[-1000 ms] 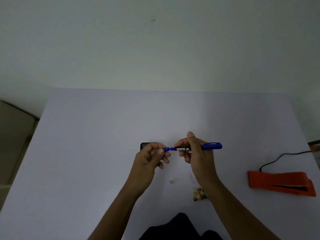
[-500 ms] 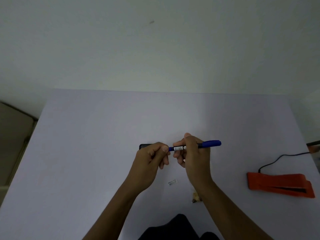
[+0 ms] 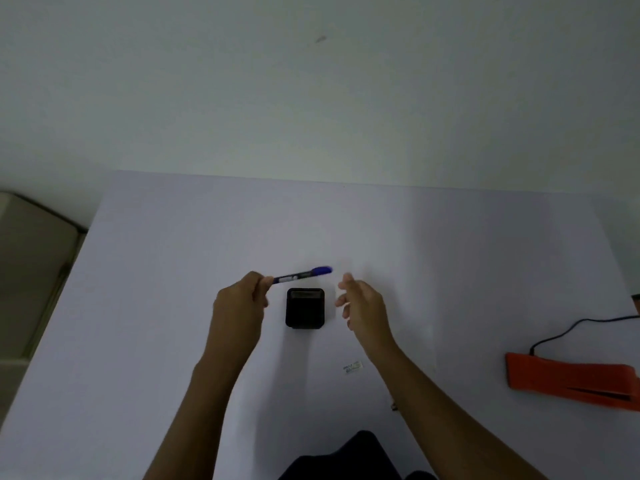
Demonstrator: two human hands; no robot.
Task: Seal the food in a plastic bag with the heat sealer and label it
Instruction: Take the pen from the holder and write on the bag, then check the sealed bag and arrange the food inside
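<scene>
left hand [image 3: 239,306] fingers pinching blue marker [image 3: 303,274]; right hand [image 3: 363,306] fingers spread, empty.

A pale lavender-white table [image 3: 173,306] fills the lower view, its far edge against a plain wall. Near its middle stands a small black box-like holder [image 3: 304,308], and nearer the person lies a little white label [image 3: 352,367]. Well off to the right rests the orange heat sealer [image 3: 568,380], a black cord [image 3: 571,327] trailing from it toward the table's right edge.
</scene>
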